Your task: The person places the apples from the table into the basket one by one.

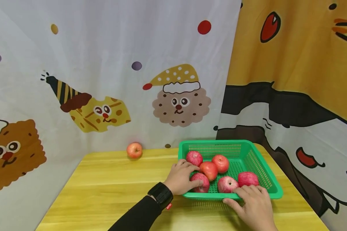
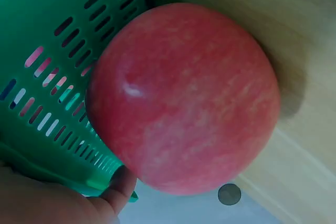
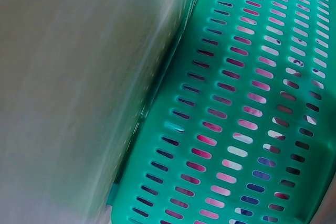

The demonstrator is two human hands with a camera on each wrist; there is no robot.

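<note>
The basket (image 1: 267, 171) lies lengthwise left to right; our right hand (image 1: 255, 204) grips its near rim (image 1: 205, 196); we cannot tell whether our left hand (image 1: 179, 179), its palm hidden, grips.

Pretty much the whole right side is taken up by a green slotted basket (image 3: 239, 104), pinkish-red bits (image 3: 212, 127) glimpsed through its holes; a blurry brownish surface (image 3: 68, 87) is seen at left.

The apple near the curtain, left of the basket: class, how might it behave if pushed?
The apple would probably roll, given its rounded sides and the flat table. Its smooth-looking skin might be slightly slippery, and its full shape suggests it's firm.
</note>
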